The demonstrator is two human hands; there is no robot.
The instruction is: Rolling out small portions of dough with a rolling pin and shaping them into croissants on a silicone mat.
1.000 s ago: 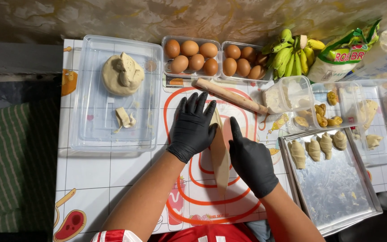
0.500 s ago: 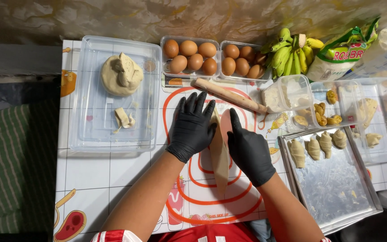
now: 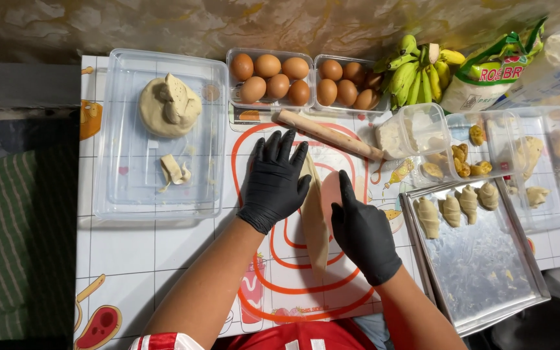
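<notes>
pressing down on a long strip of dough (image 3: 314, 223) near the front edge of the surface (image 3: 131, 253), we see both gloved hands flat, fingers spread: left hand (image 3: 275, 181) on its left side, right hand (image 3: 360, 230) on its right. a rolling pin (image 3: 329, 135) lies just behind them, in front of the egg trays (image 3: 306, 81).

Matt black rubber gloves; wood rolling pin (image 3: 329, 135); shiny metal tray (image 3: 481, 272).
</notes>
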